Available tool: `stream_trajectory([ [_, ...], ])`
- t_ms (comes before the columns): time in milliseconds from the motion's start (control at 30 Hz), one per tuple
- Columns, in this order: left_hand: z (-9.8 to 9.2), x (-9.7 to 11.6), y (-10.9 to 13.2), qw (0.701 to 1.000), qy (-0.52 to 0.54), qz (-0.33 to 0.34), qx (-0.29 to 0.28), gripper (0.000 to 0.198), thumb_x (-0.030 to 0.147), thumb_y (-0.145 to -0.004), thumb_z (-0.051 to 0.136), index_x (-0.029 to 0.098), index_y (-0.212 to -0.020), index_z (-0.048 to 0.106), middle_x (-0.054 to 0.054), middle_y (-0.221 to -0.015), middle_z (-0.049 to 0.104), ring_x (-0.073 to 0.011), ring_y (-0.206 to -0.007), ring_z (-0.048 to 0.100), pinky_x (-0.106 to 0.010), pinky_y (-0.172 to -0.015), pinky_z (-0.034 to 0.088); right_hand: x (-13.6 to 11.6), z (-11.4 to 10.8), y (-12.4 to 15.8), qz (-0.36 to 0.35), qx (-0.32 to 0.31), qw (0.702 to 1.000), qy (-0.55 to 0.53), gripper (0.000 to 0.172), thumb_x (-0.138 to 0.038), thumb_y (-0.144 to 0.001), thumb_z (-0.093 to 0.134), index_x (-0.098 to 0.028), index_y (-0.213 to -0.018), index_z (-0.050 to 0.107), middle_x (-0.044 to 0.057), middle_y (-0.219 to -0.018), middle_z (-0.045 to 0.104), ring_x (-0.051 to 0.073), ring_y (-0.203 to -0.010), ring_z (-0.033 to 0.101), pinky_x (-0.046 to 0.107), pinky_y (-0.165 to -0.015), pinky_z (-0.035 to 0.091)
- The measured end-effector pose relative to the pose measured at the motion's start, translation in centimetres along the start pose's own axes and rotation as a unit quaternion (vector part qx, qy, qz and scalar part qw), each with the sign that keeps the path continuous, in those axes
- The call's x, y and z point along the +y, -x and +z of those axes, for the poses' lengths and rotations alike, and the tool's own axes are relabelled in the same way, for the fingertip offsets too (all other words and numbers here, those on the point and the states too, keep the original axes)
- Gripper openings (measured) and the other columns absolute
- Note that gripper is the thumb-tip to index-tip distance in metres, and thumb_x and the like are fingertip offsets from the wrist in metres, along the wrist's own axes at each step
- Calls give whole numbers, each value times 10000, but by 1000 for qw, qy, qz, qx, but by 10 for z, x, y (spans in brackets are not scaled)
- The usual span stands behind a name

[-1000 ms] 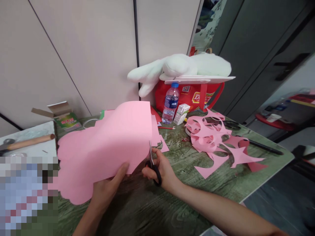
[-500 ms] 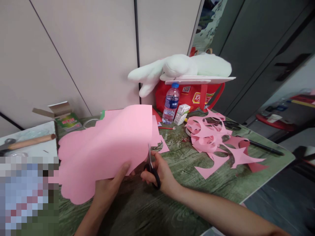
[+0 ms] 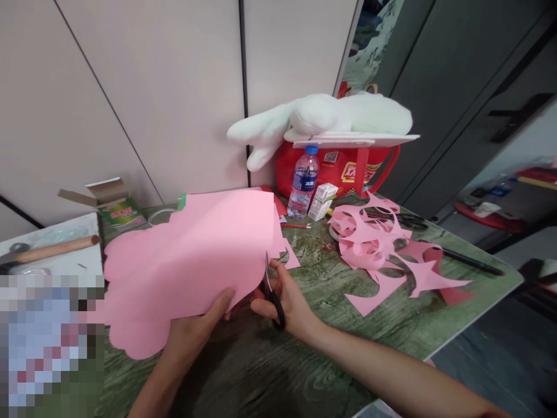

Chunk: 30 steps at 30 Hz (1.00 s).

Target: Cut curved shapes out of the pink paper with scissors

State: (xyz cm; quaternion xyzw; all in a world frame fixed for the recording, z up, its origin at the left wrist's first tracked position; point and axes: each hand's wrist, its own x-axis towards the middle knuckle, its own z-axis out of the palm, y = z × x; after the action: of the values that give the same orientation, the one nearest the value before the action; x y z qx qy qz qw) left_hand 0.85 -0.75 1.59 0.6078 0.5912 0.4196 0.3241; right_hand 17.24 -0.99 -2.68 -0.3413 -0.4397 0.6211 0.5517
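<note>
A large sheet of pink paper (image 3: 209, 249) spans the left and middle of the view, its lower right edge cut in a curve. My left hand (image 3: 200, 325) grips its lower edge, thumb on top and the other fingers mostly hidden beneath. In my right hand (image 3: 287, 302) are black-handled scissors (image 3: 278, 313), fingers in the loops. Their blades meet the paper's right edge, pointing away from me. More pink paper lies under and behind the sheet, and pink scraps (image 3: 369, 244) with round cut-outs are heaped on the right.
Behind the paper stand a water bottle (image 3: 303, 183), a small white carton (image 3: 322, 202) and a red bag (image 3: 339, 168) with a white plush toy (image 3: 348, 113) above it. An opened box (image 3: 122, 212) and a wooden-handled tool (image 3: 56, 251) lie left. The table's edge (image 3: 474, 325) runs along the right.
The scissors have moved slightly up and to the right along the paper's edge, and their blades look closer together. The sheet's raised right part has dropped a little and shifted right.
</note>
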Motion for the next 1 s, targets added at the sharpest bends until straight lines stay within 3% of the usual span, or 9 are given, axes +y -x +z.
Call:
stream_trajectory([
  [367, 3, 4, 4, 999, 20, 4, 26, 364, 429, -689, 624, 241, -402, 502, 43, -445, 566, -155, -496, 527, -324, -746, 450, 2, 0, 1, 7, 7, 1000, -11, 805, -419, -548, 844, -207, -1143, 345, -103, -568, 473, 83, -490, 393, 194, -478, 291],
  [633, 2, 3, 3, 999, 34, -25, 21, 357, 430, -670, 652, 231, -411, 509, 46, -429, 553, -151, -473, 509, -306, -672, 454, 2, 2, 1, 13, 21, 1000, 9, 787, -456, -542, 832, -215, -1126, 361, -92, -579, 501, 88, -485, 416, 196, -473, 322],
  [1000, 3, 7, 3, 998, 53, -10, 42, 345, 401, -662, 658, 218, -415, 502, 49, -405, 546, -126, -435, 506, -268, -571, 457, 6, 0, 1, 14, 21, 1000, -3, 776, -389, -553, 834, -199, -1136, 358, -116, -537, 477, 78, -454, 419, 181, -455, 316],
])
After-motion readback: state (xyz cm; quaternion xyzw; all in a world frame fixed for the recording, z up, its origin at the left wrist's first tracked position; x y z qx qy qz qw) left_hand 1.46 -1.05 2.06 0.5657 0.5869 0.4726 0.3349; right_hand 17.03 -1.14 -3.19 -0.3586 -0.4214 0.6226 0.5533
